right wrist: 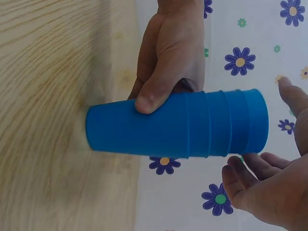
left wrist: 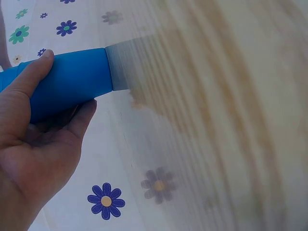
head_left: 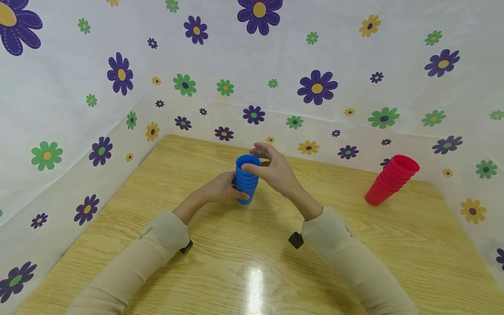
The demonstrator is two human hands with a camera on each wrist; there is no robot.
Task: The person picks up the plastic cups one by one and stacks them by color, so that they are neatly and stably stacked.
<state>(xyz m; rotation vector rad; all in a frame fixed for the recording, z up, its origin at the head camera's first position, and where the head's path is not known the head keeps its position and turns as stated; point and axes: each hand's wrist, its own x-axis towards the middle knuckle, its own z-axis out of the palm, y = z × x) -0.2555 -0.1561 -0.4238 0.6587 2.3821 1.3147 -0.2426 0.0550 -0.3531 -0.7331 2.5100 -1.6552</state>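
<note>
A stack of several nested blue plastic cups (head_left: 247,194) stands upright on the wooden table. My left hand (head_left: 223,188) grips the lowest cup from the left, thumb across its front; in the left wrist view that hand (left wrist: 45,154) wraps the blue wall (left wrist: 82,79). Up at the rim, my right hand (head_left: 277,171) is spread, thumb apart from the fingers. The right wrist view has its fingertips (right wrist: 236,166) right beside the upper rims of the stack (right wrist: 139,129), with the thumb on the far side, away from the cups.
Another nested stack, of red cups (head_left: 387,181), leans tilted on the right part of the wooden table (head_left: 220,271). A white flower-print cloth (head_left: 354,52) walls off the back and the left side. Dark wrist-worn pieces (head_left: 296,240) show by the sleeves.
</note>
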